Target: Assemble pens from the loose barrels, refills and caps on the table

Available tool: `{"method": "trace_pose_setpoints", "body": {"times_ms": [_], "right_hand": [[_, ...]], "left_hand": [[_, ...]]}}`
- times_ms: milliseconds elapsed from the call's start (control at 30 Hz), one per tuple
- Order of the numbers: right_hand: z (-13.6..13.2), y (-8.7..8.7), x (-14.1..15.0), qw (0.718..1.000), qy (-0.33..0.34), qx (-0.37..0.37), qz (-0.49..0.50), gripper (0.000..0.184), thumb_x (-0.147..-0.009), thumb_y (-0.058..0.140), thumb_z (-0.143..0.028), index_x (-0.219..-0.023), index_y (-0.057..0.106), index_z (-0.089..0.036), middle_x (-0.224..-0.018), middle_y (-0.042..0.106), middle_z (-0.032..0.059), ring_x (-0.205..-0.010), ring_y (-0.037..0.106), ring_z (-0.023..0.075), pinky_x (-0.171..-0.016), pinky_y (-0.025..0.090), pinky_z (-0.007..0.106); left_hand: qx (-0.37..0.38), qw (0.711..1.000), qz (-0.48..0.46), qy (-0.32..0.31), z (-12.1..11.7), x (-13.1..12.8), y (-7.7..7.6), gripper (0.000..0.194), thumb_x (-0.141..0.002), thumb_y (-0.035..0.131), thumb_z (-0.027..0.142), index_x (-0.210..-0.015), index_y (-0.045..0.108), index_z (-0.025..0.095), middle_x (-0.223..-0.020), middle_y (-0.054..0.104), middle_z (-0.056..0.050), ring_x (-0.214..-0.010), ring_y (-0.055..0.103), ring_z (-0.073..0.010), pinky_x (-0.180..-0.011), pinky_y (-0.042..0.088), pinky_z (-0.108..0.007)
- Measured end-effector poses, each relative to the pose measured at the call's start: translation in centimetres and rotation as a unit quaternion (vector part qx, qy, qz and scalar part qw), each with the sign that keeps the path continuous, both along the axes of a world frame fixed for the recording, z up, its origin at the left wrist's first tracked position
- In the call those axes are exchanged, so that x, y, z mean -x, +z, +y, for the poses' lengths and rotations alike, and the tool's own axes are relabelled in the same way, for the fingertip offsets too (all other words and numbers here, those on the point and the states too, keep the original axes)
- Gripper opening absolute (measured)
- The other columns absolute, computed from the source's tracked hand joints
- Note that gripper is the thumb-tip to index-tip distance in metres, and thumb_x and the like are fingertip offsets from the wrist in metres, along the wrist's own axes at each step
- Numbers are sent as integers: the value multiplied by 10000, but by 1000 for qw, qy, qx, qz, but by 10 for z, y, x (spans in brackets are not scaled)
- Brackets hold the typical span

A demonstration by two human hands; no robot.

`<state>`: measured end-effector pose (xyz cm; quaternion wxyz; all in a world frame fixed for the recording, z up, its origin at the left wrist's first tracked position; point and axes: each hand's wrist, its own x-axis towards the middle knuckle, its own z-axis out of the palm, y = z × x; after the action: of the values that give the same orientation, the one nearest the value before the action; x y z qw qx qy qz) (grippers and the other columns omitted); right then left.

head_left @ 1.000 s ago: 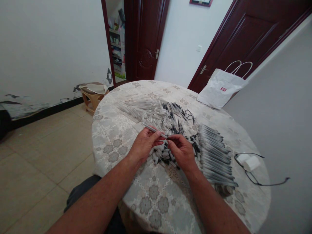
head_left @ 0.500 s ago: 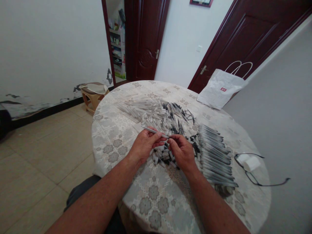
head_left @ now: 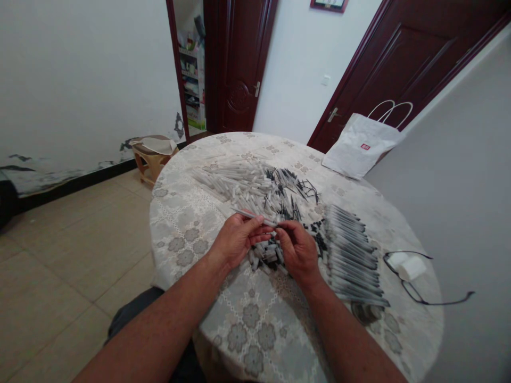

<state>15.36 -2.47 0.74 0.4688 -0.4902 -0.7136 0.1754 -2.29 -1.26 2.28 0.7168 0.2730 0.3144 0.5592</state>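
Note:
A slim, translucent grey-white pen (head_left: pixel 242 213) lies slantwise between my two hands above the table. My left hand (head_left: pixel 237 236) is closed around it, the thumb pressing along its upper side. At the pen's right end, the thumb and forefinger of my right hand (head_left: pixel 297 247) are pinched together; the small part between them is mostly hidden. Under my hands is a heap of short pale and black pen caps (head_left: pixel 268 252). Just beyond spreads a pile of pale pen barrels (head_left: pixel 231 181), with thin dark refills (head_left: pixel 287 181) at its right.
Right of my right hand, a row of pens (head_left: pixel 353 255) lies stacked side by side. Farther right are eyeglasses (head_left: pixel 415 292) and a white roll (head_left: pixel 412 267). A white paper bag (head_left: pixel 359 146) stands at the back right of the round table with its patterned tablecloth (head_left: pixel 251 335). A stool (head_left: pixel 154 157) stands left.
My left thumb and the pen have shifted slightly, and the pen's angle differs a little. Both hands stay at the same place with the pen between them.

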Motion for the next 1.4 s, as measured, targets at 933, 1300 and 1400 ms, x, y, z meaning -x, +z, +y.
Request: {"method": "trace_pose_setpoints", "body": {"times_ms": [933,1300,1400], "right_hand": [[-4,0,-2,999,9,49,1,274,-1036,417,-421,-968,595,-224,-714,624,-7,-656,593,175,-645,435,287],[-3,-3,-1,997,23,61,-36,414,-1060,354,-408,-716,507,-234,-635,534,-19,-592,509,157,-612,366,288],[-4,-6,-3,999,17,48,-9,263,-1037,416,-402,-955,590,-224,-731,608,-7,-664,572,174,-658,415,292]], "left_hand": [[-37,999,39,-3,-3,1,2,267,-791,825,253,-893,603,147,-958,770,-125,-835,757,-207,-723,628,-308],[-39,997,59,-13,-4,2,2,246,-801,807,251,-873,600,139,-950,760,-130,-822,752,-203,-733,625,-314],[-35,998,51,-2,-4,2,1,254,-804,805,245,-890,587,146,-959,761,-127,-830,752,-207,-738,628,-325]]}}
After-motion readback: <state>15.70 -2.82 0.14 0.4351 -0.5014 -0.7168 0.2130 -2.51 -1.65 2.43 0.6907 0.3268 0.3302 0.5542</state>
